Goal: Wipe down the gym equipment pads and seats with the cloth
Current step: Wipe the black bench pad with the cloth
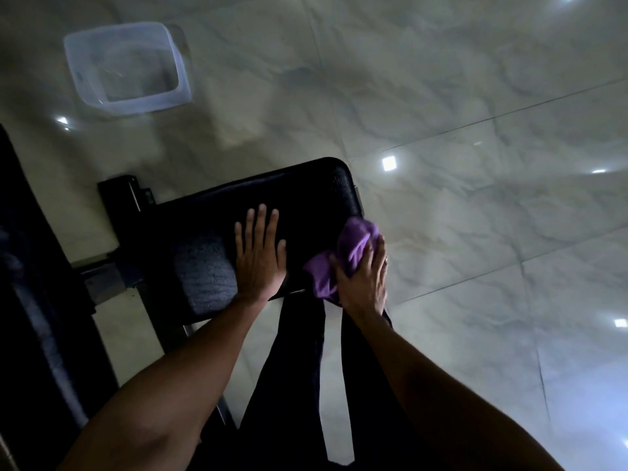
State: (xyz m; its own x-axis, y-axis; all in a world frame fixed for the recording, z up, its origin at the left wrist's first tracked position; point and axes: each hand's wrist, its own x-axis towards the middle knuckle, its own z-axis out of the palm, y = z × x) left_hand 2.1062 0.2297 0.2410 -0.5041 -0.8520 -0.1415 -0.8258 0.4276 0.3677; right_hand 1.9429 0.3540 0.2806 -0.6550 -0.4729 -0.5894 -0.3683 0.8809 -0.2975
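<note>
Dim overall, with a cool bluish glow toward the near right. Square light reflections glare off the glossy floor [475, 79]. The black seat pad [289, 195] sinks into shadow. The clear tub [146, 105] at far left is smeared by motion blur; tile lines bow near the edges.

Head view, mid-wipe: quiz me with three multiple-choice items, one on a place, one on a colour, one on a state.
1. Where does the clear tub stand? A. on the floor tiles beyond the seat pad. B. on the pad. C. on a shelf.
2. What colour is the cloth? A. white. B. purple. C. green.
3. How does the left hand lie? A. flat on the pad, fingers straight. B. curled round the cloth. C. hanging at the side.
Key: 1 A, it sits on tiles at upper left; 2 B, purple folds show, gripped by the right hand; 3 A, palm down, holding nothing.
</note>
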